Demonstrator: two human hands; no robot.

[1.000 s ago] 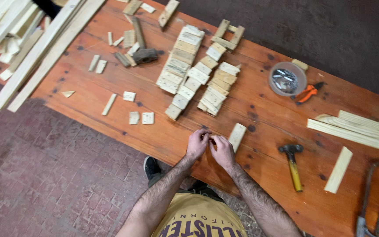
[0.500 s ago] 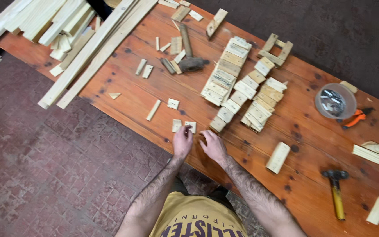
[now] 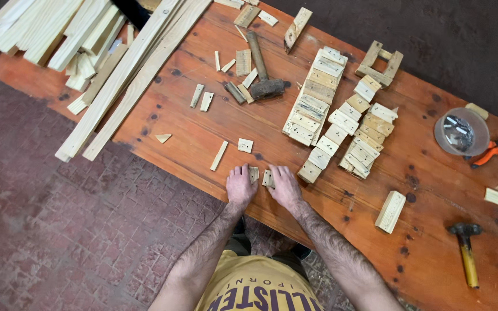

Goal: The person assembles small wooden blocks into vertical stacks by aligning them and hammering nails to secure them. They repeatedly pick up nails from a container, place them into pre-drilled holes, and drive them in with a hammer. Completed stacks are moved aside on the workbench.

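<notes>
Your left hand [image 3: 241, 185] and right hand [image 3: 283, 185] each pinch 1 of the 2 small wood squares [image 3: 253, 173] near the table's [image 3: 203, 129] front edge, fingers closed on them. So close to the edge, a loosened pinch could drop a square to the floor.

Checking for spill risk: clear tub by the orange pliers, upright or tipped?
Upright. The clear tub sits with its round mouth facing the camera, small metal pieces inside, beside the orange pliers.

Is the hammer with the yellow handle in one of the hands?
No. The hammer lies alone on the table, far from the right hand and left hand, which touch small wood pieces.
</notes>
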